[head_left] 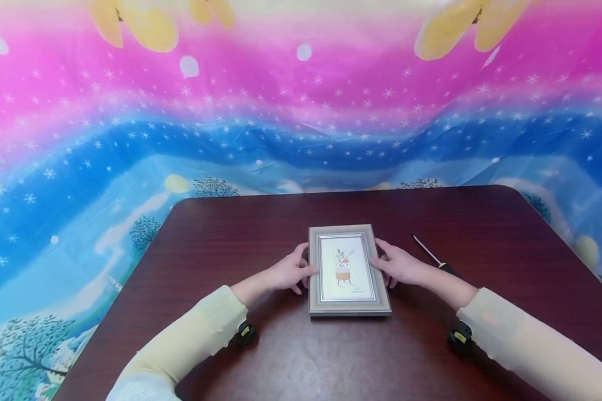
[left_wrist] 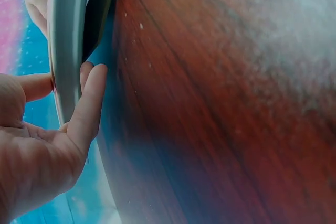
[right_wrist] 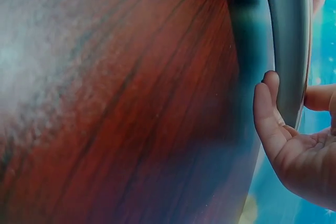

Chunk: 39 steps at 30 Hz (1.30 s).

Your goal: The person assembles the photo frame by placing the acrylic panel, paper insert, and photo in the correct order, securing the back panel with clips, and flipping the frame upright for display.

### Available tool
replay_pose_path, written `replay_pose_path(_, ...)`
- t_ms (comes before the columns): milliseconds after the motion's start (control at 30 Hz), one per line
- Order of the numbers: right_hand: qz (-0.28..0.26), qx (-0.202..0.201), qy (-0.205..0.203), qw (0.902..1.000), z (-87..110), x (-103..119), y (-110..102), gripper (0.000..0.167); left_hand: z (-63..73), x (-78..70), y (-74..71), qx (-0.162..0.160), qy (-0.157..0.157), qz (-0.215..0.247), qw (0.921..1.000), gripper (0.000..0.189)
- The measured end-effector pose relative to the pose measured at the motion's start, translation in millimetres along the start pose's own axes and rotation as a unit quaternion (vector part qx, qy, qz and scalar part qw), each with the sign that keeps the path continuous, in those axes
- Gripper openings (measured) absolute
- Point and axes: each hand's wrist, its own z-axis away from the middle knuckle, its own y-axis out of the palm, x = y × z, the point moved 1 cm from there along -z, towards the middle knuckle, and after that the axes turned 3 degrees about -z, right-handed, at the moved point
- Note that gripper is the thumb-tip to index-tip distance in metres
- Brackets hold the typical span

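Note:
A picture frame [head_left: 315, 278] with a pale border and a print of a potted plant is held up over the table, its picture side facing me. My left hand [head_left: 287, 271] grips its left edge, thumb on the front and fingers behind. On the opposite edge, my right hand [head_left: 401, 265] holds it the same way. In the left wrist view the picture frame [left_wrist: 68, 35] shows its side, with a dark flap-like piece [left_wrist: 98, 17] sticking out at the back. The right wrist view shows the fingers [right_wrist: 266, 111] curled behind the other side of the picture frame [right_wrist: 291, 40].
A screwdriver [head_left: 428, 250] with a dark handle lies on the brown table [head_left: 231, 234], just beyond my right forearm. Black wrist devices [head_left: 246, 332] are strapped under both sleeves. Behind the table's far edge hangs a colourful printed cloth [head_left: 301, 111].

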Motion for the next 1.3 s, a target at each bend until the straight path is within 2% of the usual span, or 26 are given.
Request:
replay_pose_path(267, 0.037, 0.007, 0.017, 0.9991, -3.3, -3, 0, 0.067, -2.6, -0.8, 0.9, 0.006, 0.007, -0.050, 0.9987, 0.071)
replay_pose_path(733, 0.128, 0.027, 0.029, 0.9910, -9.0, 1, -1, 0.067, -8.3, -1.5, 0.7, 0.017, 0.009, -0.098, 0.9950, 0.070)
replay_pose_path(1000, 0.152, 0.030, 0.032, 0.9874, -9.6, -2, -1, 0.066, -9.7, -4.8, 2.7, 0.029, 0.002, -0.133, 0.9907, 0.070)
replay_pose_path(1300, 0.171, 0.028, 0.029, 0.9845, -11.1, 0, -2, 0.063, -11.2, -5.4, 3.4, 0.024, -0.005, -0.140, 0.9898, 0.070)
